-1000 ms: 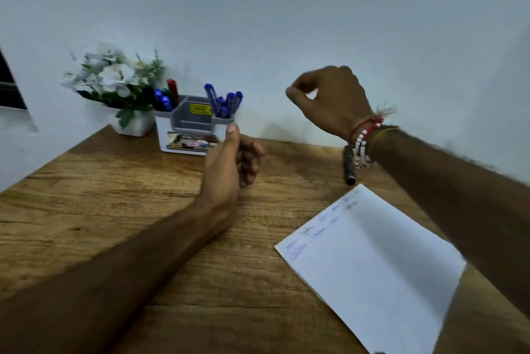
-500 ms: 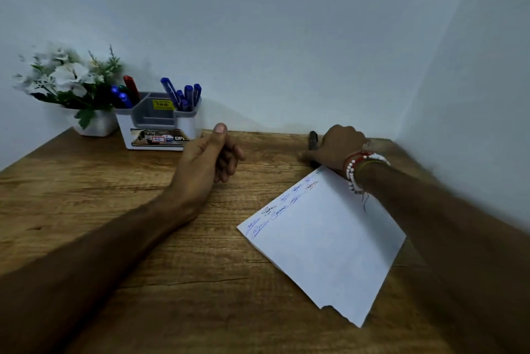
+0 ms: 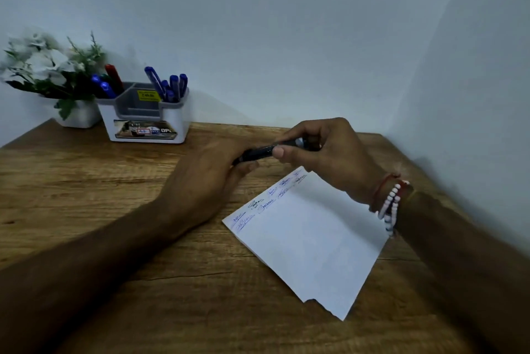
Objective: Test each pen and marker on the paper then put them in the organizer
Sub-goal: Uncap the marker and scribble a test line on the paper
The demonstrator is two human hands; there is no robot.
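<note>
A wooden table (image 3: 86, 210) carries a scribbled paper (image 3: 309, 239), a pen organizer (image 3: 146, 124) and a flower pot (image 3: 80, 117).

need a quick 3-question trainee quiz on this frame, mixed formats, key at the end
1. True or false: the black marker lies flat on the paper.
2. Where on the paper are the test scribbles? A) along its upper-left edge B) across the middle C) by the torn near corner
3. Fill in: the red-capped marker stands in the organizer's ___ compartment.
Key: 1 false, the left hand and right hand both grip it, clear of the paper. 2 A. 3 left.
</note>
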